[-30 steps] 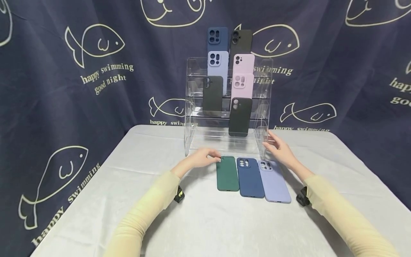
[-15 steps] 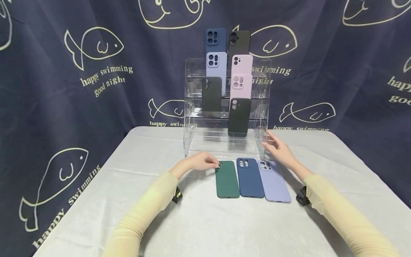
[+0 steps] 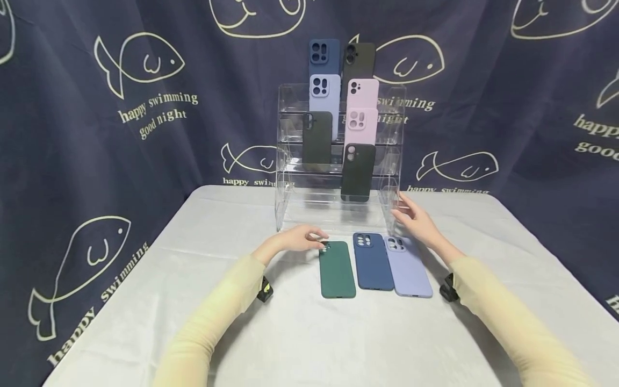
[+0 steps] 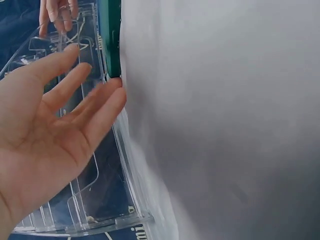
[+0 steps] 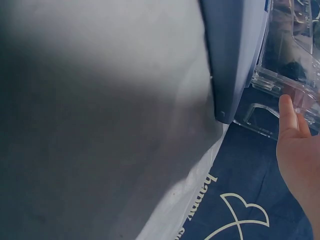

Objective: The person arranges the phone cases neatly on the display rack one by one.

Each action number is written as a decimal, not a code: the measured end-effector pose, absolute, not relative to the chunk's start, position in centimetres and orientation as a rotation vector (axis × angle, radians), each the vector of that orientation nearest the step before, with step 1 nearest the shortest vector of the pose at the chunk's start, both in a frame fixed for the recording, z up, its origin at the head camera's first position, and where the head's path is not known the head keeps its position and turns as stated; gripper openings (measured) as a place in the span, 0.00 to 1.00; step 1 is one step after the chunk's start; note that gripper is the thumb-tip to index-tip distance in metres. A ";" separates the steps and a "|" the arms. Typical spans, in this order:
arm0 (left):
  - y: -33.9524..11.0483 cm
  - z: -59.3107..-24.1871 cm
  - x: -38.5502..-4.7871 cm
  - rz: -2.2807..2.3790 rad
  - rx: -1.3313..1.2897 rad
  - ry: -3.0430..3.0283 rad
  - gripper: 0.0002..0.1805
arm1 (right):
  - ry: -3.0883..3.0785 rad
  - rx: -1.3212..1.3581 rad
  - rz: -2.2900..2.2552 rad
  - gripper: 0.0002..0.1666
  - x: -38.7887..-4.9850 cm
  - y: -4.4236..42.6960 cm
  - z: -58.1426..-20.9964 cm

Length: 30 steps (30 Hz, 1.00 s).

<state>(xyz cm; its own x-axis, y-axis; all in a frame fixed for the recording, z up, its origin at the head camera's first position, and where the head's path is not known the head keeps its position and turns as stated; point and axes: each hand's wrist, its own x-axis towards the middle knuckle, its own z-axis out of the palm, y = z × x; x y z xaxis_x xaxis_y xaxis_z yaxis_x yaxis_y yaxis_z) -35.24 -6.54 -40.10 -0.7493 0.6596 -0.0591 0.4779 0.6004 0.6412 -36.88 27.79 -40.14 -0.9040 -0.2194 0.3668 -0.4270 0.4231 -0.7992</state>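
Observation:
A green phone case (image 3: 337, 271) lies flat on the table, just in front of the clear tiered display rack (image 3: 333, 217). My left hand (image 3: 300, 238) is at its top left corner with loosely extended fingers. In the left wrist view, the fingertips (image 4: 116, 95) sit right by the end of the green case (image 4: 111, 40); whether they touch cannot be told. My right hand (image 3: 417, 217) rests against the rack's right side with its fingers fairly straight. A dark blue phone case (image 3: 374, 266) and a lavender phone case (image 3: 410, 269) lie right of the green one.
Several phone cases stand on the rack's tiers, among them a black one (image 3: 358, 172), a pink one (image 3: 362, 94) and a light blue one (image 3: 325, 105). A white cloth (image 3: 232, 231) covers the table. Behind hangs a navy curtain (image 3: 159, 177) with fish drawings.
The green case has slid towards me and slightly left, away from the rack. My left hand moved with it, and its fingers have since spread apart. The right hand stays at the rack.

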 end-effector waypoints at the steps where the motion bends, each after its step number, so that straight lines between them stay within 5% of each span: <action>1: -6.6 -40.0 -35.2 0.874 0.924 2.545 0.19 | -2.467 0.572 1.490 0.40 -37.0 27.6 -40.1; 30: -5.2 -40.2 -33.6 0.785 0.711 2.717 0.09 | -2.479 0.533 1.555 0.39 -36.9 27.9 -40.2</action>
<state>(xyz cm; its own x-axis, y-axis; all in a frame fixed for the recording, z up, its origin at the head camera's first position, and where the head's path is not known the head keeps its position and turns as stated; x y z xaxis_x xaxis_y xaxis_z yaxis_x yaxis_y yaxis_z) -33.62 -5.22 -40.20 -0.8573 0.5088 -0.0785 0.3886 0.7396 0.5496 -36.93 27.88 -40.22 -0.9224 -0.2096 0.3244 -0.3833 0.3936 -0.8355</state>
